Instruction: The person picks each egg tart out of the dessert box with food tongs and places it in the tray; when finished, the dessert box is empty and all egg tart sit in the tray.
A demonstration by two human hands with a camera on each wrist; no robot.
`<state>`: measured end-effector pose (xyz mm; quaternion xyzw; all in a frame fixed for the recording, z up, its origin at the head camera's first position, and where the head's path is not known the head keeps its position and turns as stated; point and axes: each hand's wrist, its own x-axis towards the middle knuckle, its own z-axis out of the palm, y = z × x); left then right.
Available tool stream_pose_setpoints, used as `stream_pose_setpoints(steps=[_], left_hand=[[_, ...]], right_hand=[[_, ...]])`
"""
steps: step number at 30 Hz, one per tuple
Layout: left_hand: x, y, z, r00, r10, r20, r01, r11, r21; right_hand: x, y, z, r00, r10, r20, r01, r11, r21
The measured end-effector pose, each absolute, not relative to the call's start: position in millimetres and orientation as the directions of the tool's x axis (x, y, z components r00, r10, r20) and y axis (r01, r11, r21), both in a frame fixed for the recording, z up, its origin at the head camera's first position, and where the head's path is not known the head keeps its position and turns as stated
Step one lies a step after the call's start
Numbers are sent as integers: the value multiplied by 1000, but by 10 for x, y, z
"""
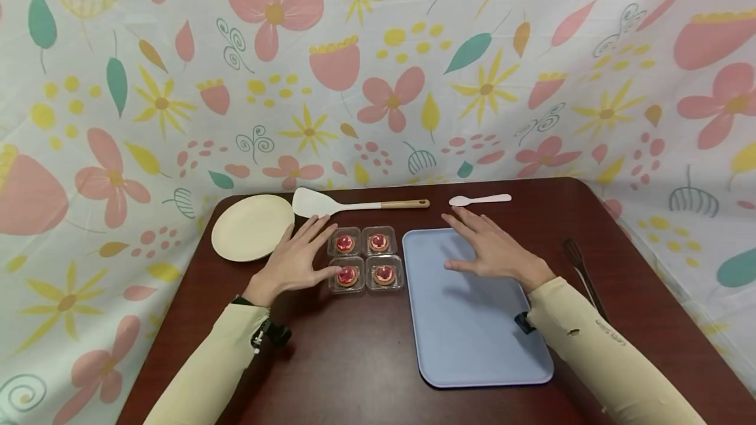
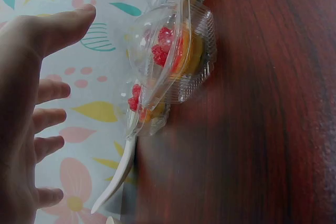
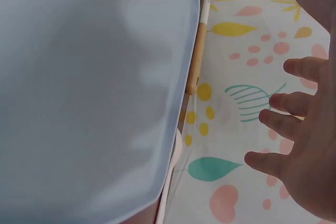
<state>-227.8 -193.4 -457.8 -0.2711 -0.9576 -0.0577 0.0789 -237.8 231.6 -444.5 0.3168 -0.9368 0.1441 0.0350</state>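
My left hand (image 1: 297,259) hovers with fingers spread just left of several clear plastic boxes, holding nothing. Each box has a small red-topped tart inside; the nearest ones are the front left tart box (image 1: 346,275) and the back left tart box (image 1: 344,242). In the left wrist view a domed lid covers one tart box (image 2: 173,51), apart from the fingers. My right hand (image 1: 493,251) is spread above the blue tray (image 1: 478,340), also holding nothing. In the right wrist view the tray (image 3: 94,98) lies beside the spread fingers (image 3: 294,100).
A cream plate (image 1: 252,228) lies at the back left, beside a white spatula (image 1: 315,203) with a wooden handle. A small white spoon (image 1: 480,200) lies at the back. At the right, a dark slotted utensil (image 1: 581,271) sits partly behind my right forearm. A patterned cloth hangs behind the table.
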Motion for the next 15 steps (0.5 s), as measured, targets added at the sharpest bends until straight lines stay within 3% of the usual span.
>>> stream_pose_setpoints(steps=[15], left_hand=[[-2478,-1811,-4613,-805,573,154,591,798,117]], right_hand=[[-2569,1997,-4511,-809,-584,73,-563,732,-383]])
